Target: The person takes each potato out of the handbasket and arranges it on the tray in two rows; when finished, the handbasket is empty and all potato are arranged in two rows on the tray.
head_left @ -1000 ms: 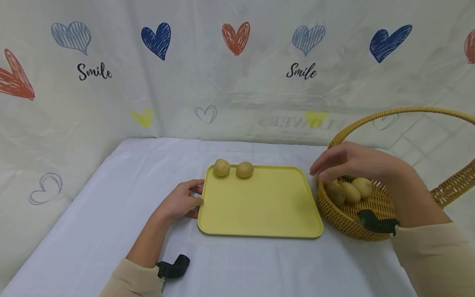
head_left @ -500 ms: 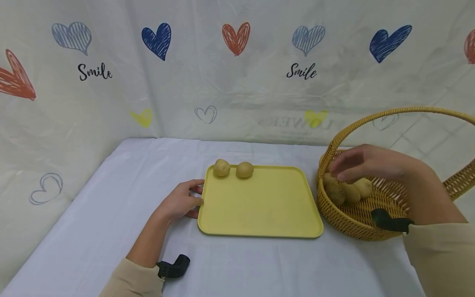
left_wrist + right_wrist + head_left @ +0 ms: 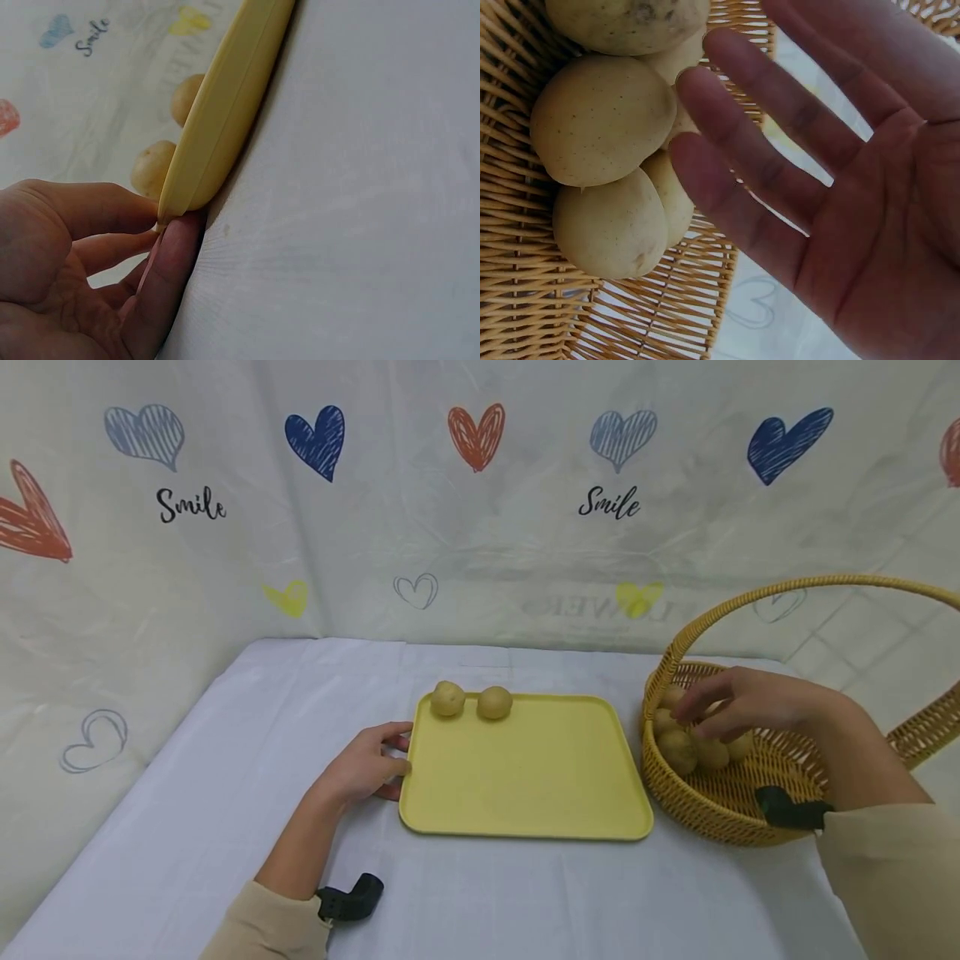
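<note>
My left hand (image 3: 367, 766) holds the left edge of a yellow tray (image 3: 525, 772); in the left wrist view its fingers pinch the tray's rim (image 3: 217, 127). Two potatoes lie at the tray's far left, one potato (image 3: 447, 700) in the corner and another potato (image 3: 495, 702) beside it. My right hand (image 3: 765, 697) is over a wicker basket (image 3: 712, 827) on the right, above several potatoes (image 3: 677, 752). In the right wrist view its fingers (image 3: 757, 161) are extended and apart, close to a potato (image 3: 604, 120), and hold nothing. The hand hides some potatoes.
The basket's tall handle (image 3: 787, 583) arches above my right forearm. A white cloth (image 3: 480, 893) covers the table, and a white curtain (image 3: 465, 527) printed with hearts hangs behind it. Black straps with small cameras (image 3: 356, 897) sit on both wrists.
My right hand has moved right from the basket's left rim to over the potatoes inside, then lower. My left hand, the tray and its two potatoes stay in place.
</note>
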A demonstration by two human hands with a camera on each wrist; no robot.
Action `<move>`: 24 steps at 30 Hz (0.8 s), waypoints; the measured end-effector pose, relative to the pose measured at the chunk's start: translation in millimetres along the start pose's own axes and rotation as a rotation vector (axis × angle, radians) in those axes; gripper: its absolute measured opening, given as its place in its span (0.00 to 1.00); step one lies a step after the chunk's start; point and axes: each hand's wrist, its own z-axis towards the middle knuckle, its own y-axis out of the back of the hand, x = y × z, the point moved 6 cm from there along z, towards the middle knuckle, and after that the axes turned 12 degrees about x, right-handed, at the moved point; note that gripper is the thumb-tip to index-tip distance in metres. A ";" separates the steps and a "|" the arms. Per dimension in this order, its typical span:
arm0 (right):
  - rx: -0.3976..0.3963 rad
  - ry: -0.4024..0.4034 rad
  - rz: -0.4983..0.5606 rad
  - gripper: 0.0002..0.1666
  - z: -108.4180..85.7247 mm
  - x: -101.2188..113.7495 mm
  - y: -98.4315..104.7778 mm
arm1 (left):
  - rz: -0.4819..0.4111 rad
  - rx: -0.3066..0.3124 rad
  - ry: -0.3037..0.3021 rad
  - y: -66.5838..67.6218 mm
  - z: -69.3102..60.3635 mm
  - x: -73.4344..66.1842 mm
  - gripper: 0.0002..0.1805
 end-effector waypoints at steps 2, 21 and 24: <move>0.015 -0.020 -0.004 0.26 3.0 0.4 -0.5 | 0.002 0.000 -0.001 0.3 -0.1 -0.4 0.39; 0.219 -0.151 -0.133 0.32 34.6 14.1 -17.1 | -0.009 0.008 0.002 0.4 -1.1 -0.5 0.39; 0.246 -0.195 -0.190 0.29 35.6 15.8 -19.2 | -0.007 0.011 -0.002 -0.4 -0.9 -1.7 0.39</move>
